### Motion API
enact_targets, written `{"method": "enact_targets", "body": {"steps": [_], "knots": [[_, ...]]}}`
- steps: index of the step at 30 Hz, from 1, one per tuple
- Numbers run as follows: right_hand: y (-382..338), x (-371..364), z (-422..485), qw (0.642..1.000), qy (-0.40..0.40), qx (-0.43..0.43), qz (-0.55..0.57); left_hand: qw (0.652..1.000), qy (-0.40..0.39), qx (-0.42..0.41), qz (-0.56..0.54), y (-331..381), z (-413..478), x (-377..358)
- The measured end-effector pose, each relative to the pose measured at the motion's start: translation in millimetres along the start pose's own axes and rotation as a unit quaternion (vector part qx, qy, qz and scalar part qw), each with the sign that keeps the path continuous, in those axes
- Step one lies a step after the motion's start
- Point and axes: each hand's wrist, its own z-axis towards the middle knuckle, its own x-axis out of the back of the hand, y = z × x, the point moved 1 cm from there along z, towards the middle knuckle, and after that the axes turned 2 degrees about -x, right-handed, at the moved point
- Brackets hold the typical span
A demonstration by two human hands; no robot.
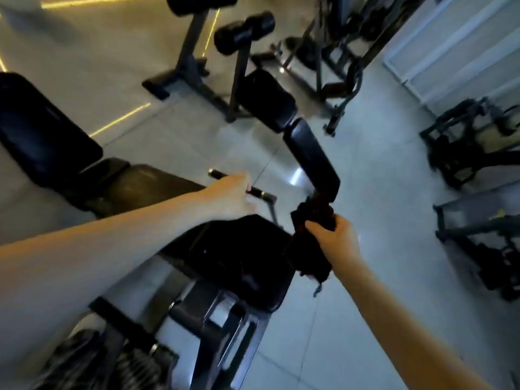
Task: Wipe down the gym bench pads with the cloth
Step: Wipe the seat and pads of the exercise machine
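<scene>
Pale tiled floor (pixel 365 170), glossy, with yellow light streaks at upper left. Frame motion-blurred, room dim. Nearest, a black seat pad (pixel 239 257) sits low centre on a steel frame (pixel 222 316); beyond it, to the left, a worn brownish pad (pixel 149 181), then a large black back pad (pixel 42 128) at the left edge. A second bench runs up the middle: narrow long pad (pixel 312 159) angled down toward the viewer, a squarer pad (pixel 267 99) above it, two roller pads (pixel 244 32) on posts at top. Dark racks (pixel 472 142) along the right side, detail unreadable. Left forearm reaches in from the lower left, crossing over the near seat pad, wrist straight; left hand (pixel 229 197), back of hand up, is clasped over a black handle bar (pixel 257 191) that sticks out on both sides of it. Right forearm rises from the lower right; right hand (pixel 332 235), knuckles up, grips a dark bunched cloth (pixel 312 218). The cloth's top meets the lower end of the narrow long pad; its tail hangs beside the near seat pad's right edge.
</scene>
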Motion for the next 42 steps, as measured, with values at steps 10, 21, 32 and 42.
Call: {"method": "enact_targets", "body": {"steps": [10, 21, 32, 42], "knots": [[98.4, -83.6, 4.0, 0.874, -0.063, 0.239, -0.418, 0.943, -0.179, 0.071, 0.270, -75.2, 20.3, -131.2], [126.9, -129.4, 48.7, 0.820, -0.161, 0.323, -0.444, 0.941, -0.187, 0.046, 0.278, -95.3, 28.5, -137.4], [155.9, -102.4, -1.1, 0.837, -0.162, 0.314, -0.418, 0.939, -0.186, 0.063, 0.283, -92.1, 29.6, -140.0], [105.8, -143.4, 68.2, 0.849, -0.154, 0.251, -0.438, 0.938, -0.182, 0.080, 0.283, -95.9, 34.3, -148.5]]}}
